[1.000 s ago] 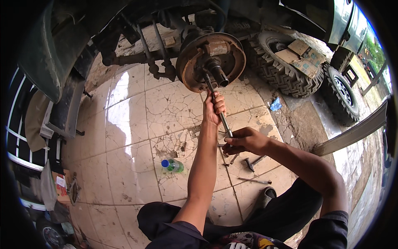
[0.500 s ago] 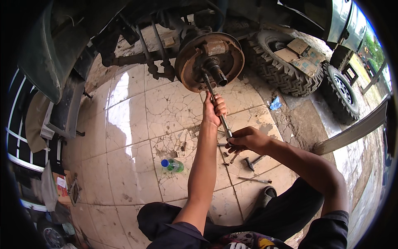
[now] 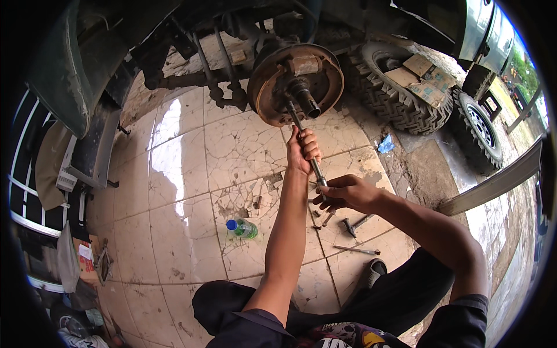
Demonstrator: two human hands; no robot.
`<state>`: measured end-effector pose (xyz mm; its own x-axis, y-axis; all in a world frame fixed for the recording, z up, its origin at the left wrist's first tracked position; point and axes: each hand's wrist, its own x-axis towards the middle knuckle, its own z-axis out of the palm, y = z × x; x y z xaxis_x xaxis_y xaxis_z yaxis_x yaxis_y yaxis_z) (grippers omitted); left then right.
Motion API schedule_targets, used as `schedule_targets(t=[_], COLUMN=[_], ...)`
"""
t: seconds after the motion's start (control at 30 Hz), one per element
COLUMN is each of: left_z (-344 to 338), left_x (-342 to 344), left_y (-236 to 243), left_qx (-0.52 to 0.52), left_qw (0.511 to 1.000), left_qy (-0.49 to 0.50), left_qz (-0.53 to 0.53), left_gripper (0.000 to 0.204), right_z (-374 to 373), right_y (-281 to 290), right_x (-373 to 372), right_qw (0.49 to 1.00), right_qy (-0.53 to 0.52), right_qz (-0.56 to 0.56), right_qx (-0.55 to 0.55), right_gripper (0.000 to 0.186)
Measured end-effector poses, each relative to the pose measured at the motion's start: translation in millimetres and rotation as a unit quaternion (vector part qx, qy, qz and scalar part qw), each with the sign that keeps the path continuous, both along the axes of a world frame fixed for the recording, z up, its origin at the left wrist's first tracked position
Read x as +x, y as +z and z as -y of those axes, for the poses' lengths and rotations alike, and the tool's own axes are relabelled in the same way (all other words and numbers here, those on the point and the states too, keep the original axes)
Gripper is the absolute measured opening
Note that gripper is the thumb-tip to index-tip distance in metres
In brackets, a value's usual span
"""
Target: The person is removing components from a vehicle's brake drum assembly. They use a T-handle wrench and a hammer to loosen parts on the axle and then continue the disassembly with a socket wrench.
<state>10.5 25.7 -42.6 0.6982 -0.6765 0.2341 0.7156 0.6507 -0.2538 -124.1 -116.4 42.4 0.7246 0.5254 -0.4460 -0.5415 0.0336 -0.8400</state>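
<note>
In the head view there are one long metal bar [image 3: 316, 170], one rusty round plate [image 3: 272, 110] with one thick shaft [image 3: 303, 100] at its middle, one green bottle [image 3: 246, 229] with a blue cap, one hammer-shaped tool [image 3: 350, 227], one thin rod [image 3: 358, 250] and two knobbly tyres [image 3: 400, 101] to the right; cardboard [image 3: 426, 82] lies on the larger one. The floor [image 3: 180, 243] is pale tile, cracked and stained, with a bright patch of reflected light; beyond its right edge the ground is rough, and a blue scrap [image 3: 385, 144] lies near there. Dark vehicle parts hang overhead.

The bar slants between the plate and the person's hands — its far end beside the shaft, though contact there cannot be told. The left hand [image 3: 304, 152] wraps around its middle, fingers curled; the right hand [image 3: 348, 193] pinches its near end between thumb and bent fingers.
</note>
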Motion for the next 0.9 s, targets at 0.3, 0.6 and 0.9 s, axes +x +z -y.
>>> schedule_targets(t=[0.3, 0.6, 0.9], left_z=[6, 13, 1], left_x=[-11, -19, -20], left_y=[30, 28, 18], left_qx=[0.425, 0.424, 0.393], left_qw=[0.892, 0.894, 0.904], left_qy=[0.151, 0.147, 0.167], left_qz=[-0.029, -0.008, 0.022], left_gripper=[0.03, 0.035, 0.043], right_z=[-8, -1, 1], right_y=[4, 6, -8], right_x=[2, 1, 13], right_qw=[0.924, 0.954, 0.964], right_qy=[-0.004, -0.021, 0.049], right_qz=[0.139, 0.093, 0.12], right_qx=[-0.358, -0.285, -0.233], right_gripper=[0.044, 0.033, 0.038])
